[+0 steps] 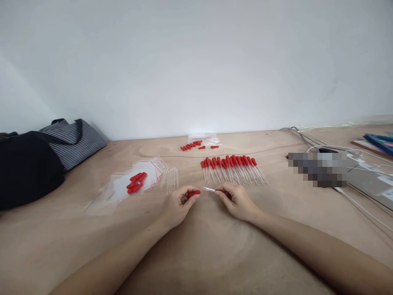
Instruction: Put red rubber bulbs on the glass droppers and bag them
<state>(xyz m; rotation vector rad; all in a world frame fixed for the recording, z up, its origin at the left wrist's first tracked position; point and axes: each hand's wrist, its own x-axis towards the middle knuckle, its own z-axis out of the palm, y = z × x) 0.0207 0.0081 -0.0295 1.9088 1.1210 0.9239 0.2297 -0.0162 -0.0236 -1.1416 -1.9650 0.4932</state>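
My left hand [181,203] is closed around a red rubber dropper bulb [194,193], its end pointing right. Facing it across a small gap, a clear glass pipette tube [209,189] is pinched in my right hand [236,200]. The tube and bulb are apart. Just beyond my right hand lies a row of droppers [235,167], red bulbs on clear tubes. Several loose glass tubes [170,179] rest beyond my left hand. To their left, loose red bulbs [136,182] lie on clear plastic zip bags [118,188].
Near the wall are more red bulbs [192,145] and loose tubes beside a clear bag [201,137]. A black cap [27,170] and a striped bag [76,141] stand at the left. Cables [325,148], a blurred-out object [317,169] and a laptop [368,180] occupy the right.
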